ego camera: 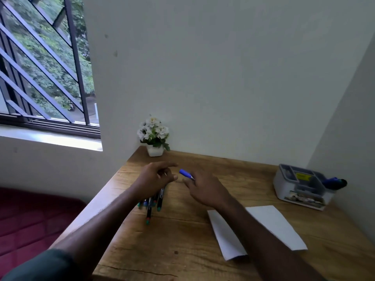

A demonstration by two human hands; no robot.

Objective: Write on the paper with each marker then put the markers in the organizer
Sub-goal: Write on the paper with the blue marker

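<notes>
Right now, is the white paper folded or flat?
Folded: the paper shows a crease, its two halves sloping apart on the table.

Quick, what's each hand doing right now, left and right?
Left hand: open, fingers loosely curled, holding nothing, above the loose markers.
Right hand: holding the blue marker.

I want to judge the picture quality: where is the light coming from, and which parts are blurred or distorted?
Head view: daylight enters from the window at left; the wall is dim and even, without glare. Both hands, left and right, and the blue marker are slightly motion-blurred. Wide-angle distortion tilts the wall corner at right.
</notes>
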